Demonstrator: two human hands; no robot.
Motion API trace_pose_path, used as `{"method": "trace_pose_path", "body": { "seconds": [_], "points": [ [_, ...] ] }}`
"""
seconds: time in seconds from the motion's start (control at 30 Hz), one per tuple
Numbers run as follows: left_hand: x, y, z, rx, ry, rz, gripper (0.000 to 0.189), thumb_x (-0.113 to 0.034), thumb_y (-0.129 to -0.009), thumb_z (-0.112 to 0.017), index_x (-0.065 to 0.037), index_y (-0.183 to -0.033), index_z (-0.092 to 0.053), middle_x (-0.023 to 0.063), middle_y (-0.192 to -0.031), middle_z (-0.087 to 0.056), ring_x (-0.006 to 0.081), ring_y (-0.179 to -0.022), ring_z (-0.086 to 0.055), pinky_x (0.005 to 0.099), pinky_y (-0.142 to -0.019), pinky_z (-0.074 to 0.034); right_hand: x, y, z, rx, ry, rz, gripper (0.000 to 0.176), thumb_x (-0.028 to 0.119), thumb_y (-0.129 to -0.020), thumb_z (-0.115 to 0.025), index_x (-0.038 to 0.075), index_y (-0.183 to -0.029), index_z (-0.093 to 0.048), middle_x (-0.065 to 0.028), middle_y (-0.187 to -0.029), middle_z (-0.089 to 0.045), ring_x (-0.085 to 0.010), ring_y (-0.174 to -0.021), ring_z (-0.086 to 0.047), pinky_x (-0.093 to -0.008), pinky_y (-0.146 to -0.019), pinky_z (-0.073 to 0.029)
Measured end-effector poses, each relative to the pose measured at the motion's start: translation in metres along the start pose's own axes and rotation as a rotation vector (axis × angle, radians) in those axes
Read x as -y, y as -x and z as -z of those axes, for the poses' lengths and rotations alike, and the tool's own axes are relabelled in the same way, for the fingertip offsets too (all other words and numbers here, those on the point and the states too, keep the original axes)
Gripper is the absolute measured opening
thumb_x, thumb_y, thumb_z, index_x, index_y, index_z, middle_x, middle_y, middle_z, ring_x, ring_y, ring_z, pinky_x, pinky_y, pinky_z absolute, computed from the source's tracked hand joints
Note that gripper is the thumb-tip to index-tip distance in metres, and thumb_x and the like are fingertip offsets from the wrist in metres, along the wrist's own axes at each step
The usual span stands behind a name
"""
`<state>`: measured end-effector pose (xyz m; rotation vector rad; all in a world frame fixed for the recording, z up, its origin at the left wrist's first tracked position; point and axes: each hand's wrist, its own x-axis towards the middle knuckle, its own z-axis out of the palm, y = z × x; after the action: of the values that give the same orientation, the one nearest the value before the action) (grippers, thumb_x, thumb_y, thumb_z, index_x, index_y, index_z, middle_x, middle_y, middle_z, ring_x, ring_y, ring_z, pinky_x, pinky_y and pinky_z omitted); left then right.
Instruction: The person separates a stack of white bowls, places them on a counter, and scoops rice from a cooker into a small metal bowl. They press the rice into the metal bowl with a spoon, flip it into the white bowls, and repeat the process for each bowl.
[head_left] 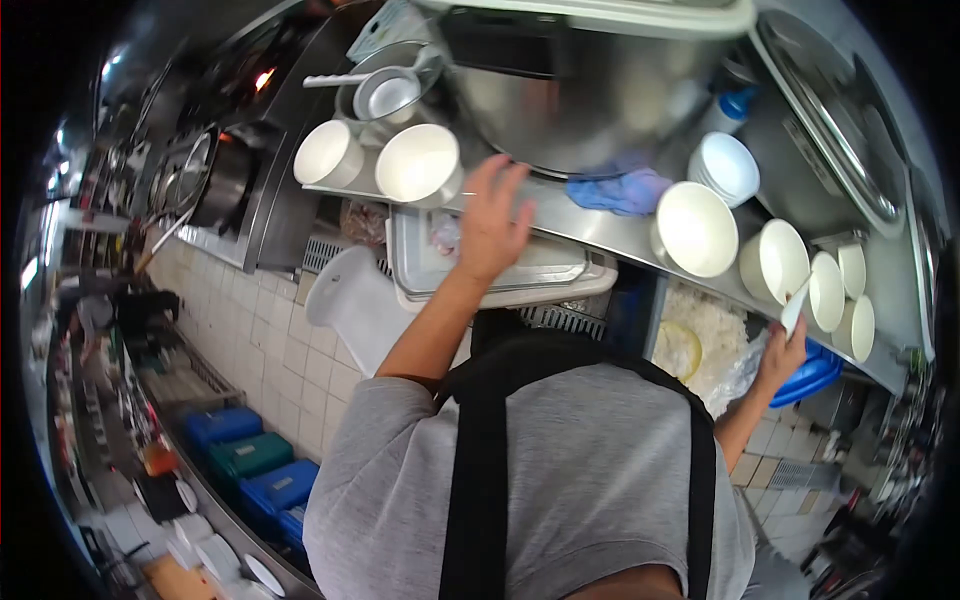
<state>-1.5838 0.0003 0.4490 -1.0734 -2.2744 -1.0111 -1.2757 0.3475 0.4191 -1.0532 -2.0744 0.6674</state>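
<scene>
My left hand (492, 222) is open with its fingers apart, at the front edge of the steel counter (620, 232). Just left of its fingertips stands a white bowl (418, 165), with a second white bowl (328, 154) further left. My right hand (784, 352) is closed round the handle of a white paddle (797, 306). The paddle's blade points up among the cream bowls, in front of one cream bowl (775, 260) and beside another (826, 292). A larger white bowl (694, 230) sits between my hands, beside a crumpled blue-purple cloth (620, 190).
A large steel pot (590, 110) stands behind the counter edge. Below are a tray (540, 265) and a bin of white grains (705, 325) holding a yellowish bowl (678, 350). A burner flame (264, 79) burns at far left. Another person (110, 310) bends over at the left.
</scene>
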Motion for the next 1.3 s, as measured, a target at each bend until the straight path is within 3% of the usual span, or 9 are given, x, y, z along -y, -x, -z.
{"method": "trace_pose_path", "body": {
  "seconds": [0.07, 0.13, 0.23, 0.33, 0.43, 0.67, 0.93, 1.13, 1.3],
  "points": [
    [0.050, 0.013, 0.028, -0.198, -0.205, 0.131, 0.049, -0.012, -0.075, -0.065, -0.002, -0.121, -0.050, 0.0226, -0.123, -0.045, 0.0391, -0.113, -0.045, 0.0466, -0.095, -0.038, 0.006, -0.009, -0.001, -0.001, 0.006, 0.055, 0.032, 0.012, -0.086, -0.061, -0.002, -0.115, -0.058, -0.0008, -0.076, -0.056, -0.0110, -0.059, -0.049, -0.0241, -0.055, -0.041],
    [0.088, 0.019, 0.058, -0.303, -0.225, 0.310, 0.051, -0.019, -0.078, -0.066, -0.001, -0.123, -0.048, 0.0247, -0.124, -0.043, 0.0391, -0.112, -0.045, 0.0475, -0.097, -0.036, 0.055, -0.006, 0.008, 0.191, -0.290, -0.277, 0.034, 0.015, -0.088, -0.062, 0.001, -0.118, -0.057, 0.0008, -0.071, -0.051, -0.0064, -0.056, -0.042, -0.0208, -0.050, -0.034],
    [0.132, 0.018, 0.080, -0.187, -0.208, 0.652, 0.051, -0.022, -0.080, -0.065, 0.003, -0.121, -0.048, 0.0242, -0.118, -0.049, 0.0369, -0.100, -0.055, 0.0450, -0.081, -0.049, 0.106, -0.009, -0.001, 0.113, -0.495, -0.201, 0.035, 0.015, -0.090, -0.057, 0.002, -0.122, -0.054, 0.0008, -0.073, -0.049, -0.0058, -0.062, -0.042, -0.0196, -0.052, -0.032],
    [0.165, 0.005, 0.086, 0.226, 0.456, 1.108, 0.052, -0.023, -0.080, -0.064, 0.008, -0.119, -0.048, 0.0220, -0.109, -0.056, 0.0331, -0.081, -0.063, 0.0376, -0.055, -0.054, 0.142, -0.015, -0.013, 0.047, -0.636, -0.058, 0.035, 0.014, -0.092, -0.053, -0.003, -0.123, -0.052, -0.0019, -0.080, -0.053, -0.0072, -0.065, -0.043, -0.0202, -0.056, -0.033],
    [0.191, 0.021, 0.062, 0.152, 0.697, 1.164, 0.050, -0.022, -0.080, -0.061, 0.010, -0.116, -0.049, 0.0195, -0.101, -0.060, 0.0288, -0.067, -0.066, 0.0300, -0.038, -0.048, 0.168, -0.026, -0.019, 0.012, -0.635, 0.145, 0.036, 0.010, -0.093, -0.053, -0.007, -0.124, -0.049, -0.0038, -0.085, -0.055, -0.0085, -0.069, -0.044, -0.0209, -0.062, -0.035],
    [0.200, 0.033, 0.050, 0.101, 0.439, 1.005, 0.069, -0.044, -0.086, -0.053, 0.006, -0.132, -0.041, 0.0255, -0.128, -0.042, 0.0376, -0.122, -0.042, 0.0394, -0.083, -0.051, 0.250, -0.079, -0.008, 0.002, -0.590, 0.601, 0.035, 0.000, -0.092, -0.050, -0.008, -0.126, -0.045, -0.0087, -0.090, -0.056, -0.0114, -0.075, -0.048, -0.0243, -0.069, -0.040],
    [0.175, 0.035, 0.075, 0.021, 0.726, 1.094, 0.072, -0.052, -0.089, -0.050, -0.010, -0.143, -0.030, 0.0094, -0.140, -0.036, 0.0236, -0.119, -0.045, 0.0393, -0.085, -0.047, 0.318, -0.139, -0.034, -0.215, -0.136, 0.964, 0.033, -0.009, -0.086, -0.057, -0.006, -0.118, -0.054, -0.0153, -0.109, -0.061, -0.0184, -0.094, -0.060, -0.0304, -0.077, -0.050],
    [0.143, 0.024, 0.061, -0.001, 0.693, 1.159, 0.072, -0.051, -0.090, -0.049, -0.006, -0.142, -0.029, 0.0109, -0.137, -0.037, 0.0239, -0.121, -0.042, 0.0400, -0.088, -0.045, 0.369, -0.166, -0.032, -0.178, 0.198, 1.302, 0.028, -0.007, -0.079, -0.064, 0.002, -0.105, -0.063, -0.0118, -0.098, -0.065, -0.0229, -0.085, -0.064, -0.0304, -0.074, -0.051],
    [0.169, 0.025, 0.053, -0.242, 0.286, 0.982, 0.044, -0.035, -0.096, -0.045, -0.004, -0.127, -0.051, 0.0134, -0.129, -0.045, 0.0227, -0.114, -0.047, 0.0314, -0.093, -0.039, 0.377, -0.208, -0.033, -0.166, 0.502, 1.460, 0.028, -0.001, -0.080, -0.063, 0.006, -0.107, -0.065, -0.0127, -0.097, -0.063, -0.0251, -0.085, -0.062, -0.0324, -0.071, -0.049]
  ]
}}
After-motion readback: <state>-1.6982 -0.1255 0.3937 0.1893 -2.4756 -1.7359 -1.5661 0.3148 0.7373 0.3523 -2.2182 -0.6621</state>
